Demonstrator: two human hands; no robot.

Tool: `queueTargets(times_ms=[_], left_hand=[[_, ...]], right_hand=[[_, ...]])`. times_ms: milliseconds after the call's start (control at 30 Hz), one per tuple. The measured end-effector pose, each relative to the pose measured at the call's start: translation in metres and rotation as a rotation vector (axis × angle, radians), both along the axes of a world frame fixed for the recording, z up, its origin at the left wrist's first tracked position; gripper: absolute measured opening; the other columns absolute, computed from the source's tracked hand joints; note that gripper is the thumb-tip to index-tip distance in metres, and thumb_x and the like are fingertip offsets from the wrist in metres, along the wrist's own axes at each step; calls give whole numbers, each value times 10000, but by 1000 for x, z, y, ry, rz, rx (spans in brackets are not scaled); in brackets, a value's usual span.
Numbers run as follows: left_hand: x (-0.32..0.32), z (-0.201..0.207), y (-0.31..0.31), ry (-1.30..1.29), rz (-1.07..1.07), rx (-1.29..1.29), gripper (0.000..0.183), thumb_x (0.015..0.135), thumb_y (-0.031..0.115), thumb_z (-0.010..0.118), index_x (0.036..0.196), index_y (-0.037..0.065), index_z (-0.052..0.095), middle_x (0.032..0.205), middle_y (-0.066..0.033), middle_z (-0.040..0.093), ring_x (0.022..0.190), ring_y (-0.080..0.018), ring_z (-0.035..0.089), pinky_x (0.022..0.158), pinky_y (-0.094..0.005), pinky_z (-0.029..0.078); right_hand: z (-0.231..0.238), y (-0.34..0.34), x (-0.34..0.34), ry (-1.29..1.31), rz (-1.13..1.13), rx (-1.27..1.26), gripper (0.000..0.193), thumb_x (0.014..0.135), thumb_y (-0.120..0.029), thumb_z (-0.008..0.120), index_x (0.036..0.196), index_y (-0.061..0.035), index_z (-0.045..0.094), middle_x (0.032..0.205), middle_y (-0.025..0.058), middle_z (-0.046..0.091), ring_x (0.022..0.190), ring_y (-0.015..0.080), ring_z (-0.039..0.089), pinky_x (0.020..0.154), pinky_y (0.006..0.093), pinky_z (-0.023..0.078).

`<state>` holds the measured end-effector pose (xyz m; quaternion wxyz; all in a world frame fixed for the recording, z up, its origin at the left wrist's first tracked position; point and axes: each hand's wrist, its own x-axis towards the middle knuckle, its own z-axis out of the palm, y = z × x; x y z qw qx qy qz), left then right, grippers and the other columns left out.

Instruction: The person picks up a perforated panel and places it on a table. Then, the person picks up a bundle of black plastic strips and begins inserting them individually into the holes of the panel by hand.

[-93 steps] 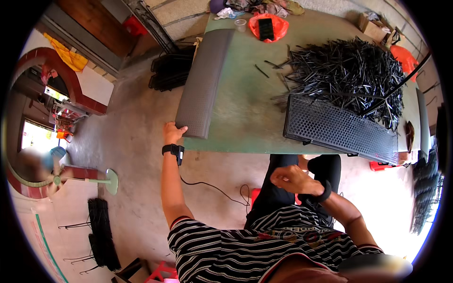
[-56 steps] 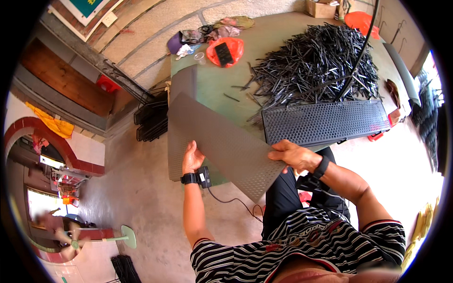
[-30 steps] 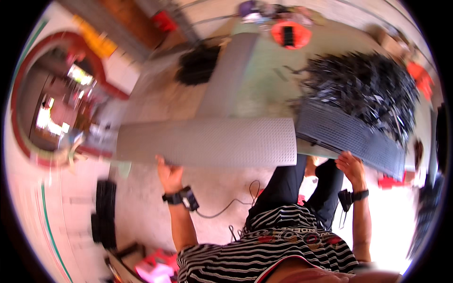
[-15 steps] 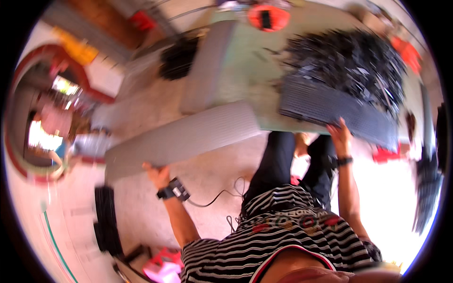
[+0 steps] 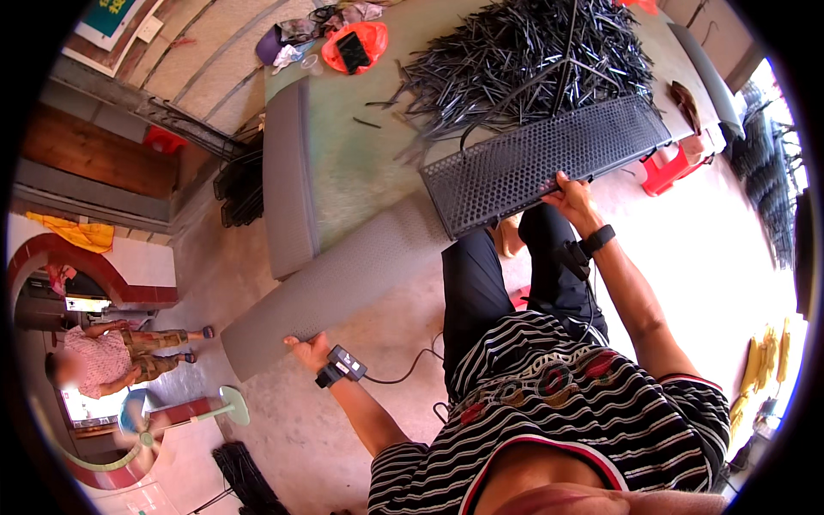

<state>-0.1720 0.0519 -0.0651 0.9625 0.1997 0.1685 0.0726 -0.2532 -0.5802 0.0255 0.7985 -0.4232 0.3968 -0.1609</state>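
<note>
My left hand [image 5: 311, 352] grips the near edge of a long grey perforated panel [image 5: 335, 270], its thumb on top. The panel slants up and right to the table's near edge. My right hand [image 5: 573, 204] holds the near edge of a black mesh panel [image 5: 549, 159] with a raised rim, fingers partly hidden beneath it. The mesh panel's left end overlaps the grey panel's right end; whether they touch I cannot tell. Just beyond lies a big heap of thin black strips [image 5: 524, 73] on the pale green table [image 5: 352, 163].
Another grey panel [image 5: 287, 184] lies along the table's left edge. An orange-red bag [image 5: 369, 39] with a phone [image 5: 352, 53] is at the far left. A red stool [image 5: 674, 170] stands right. A person [image 5: 107, 352] and a fan [image 5: 142, 421] are at the left. A cable [image 5: 403, 376] trails from my left wrist.
My view has turned. The mesh panel and the grey panel, apart before, now overlap at their ends. Both hands keep their hold.
</note>
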Motion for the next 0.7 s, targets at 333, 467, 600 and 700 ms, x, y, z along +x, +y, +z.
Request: queueTargets(times_ms=[333, 467, 600, 700], left_hand=[[34, -1, -100, 118, -53, -225, 337, 543, 155, 687, 868, 79, 636, 1068, -63, 613, 988, -247, 550, 888, -414, 430], [33, -6, -111, 55, -154, -269, 465, 581, 181, 640, 1019, 34, 596, 1133, -82, 585, 1031, -265, 534, 903, -442, 426], [27, 3, -150, 162, -194, -159, 439, 501, 193, 736, 898, 47, 622, 1052, -53, 616, 952, -224, 559, 863, -370, 449], [22, 3, -176, 211, -72, -191, 435, 627, 229, 669, 995, 14, 587, 1086, -67, 605, 985, -241, 554, 865, -406, 455]], right_hand=[[-17, -23, -1, -86, 84, 56, 327, 883, -143, 537, 1011, 76, 331, 825, 184, 581, 694, 303, 635, 541, 365, 549], [-9, -15, 3, -25, 9, 41, 272, 887, -143, 528, 977, 69, 384, 834, 184, 586, 705, 304, 637, 552, 369, 549], [-7, -17, -3, -26, 28, 22, 253, 892, -155, 524, 959, 64, 416, 834, 184, 591, 714, 302, 638, 572, 374, 550], [-3, -15, -2, -48, 51, 53, 245, 887, -143, 532, 970, 62, 428, 830, 185, 593, 713, 300, 637, 584, 372, 552]])
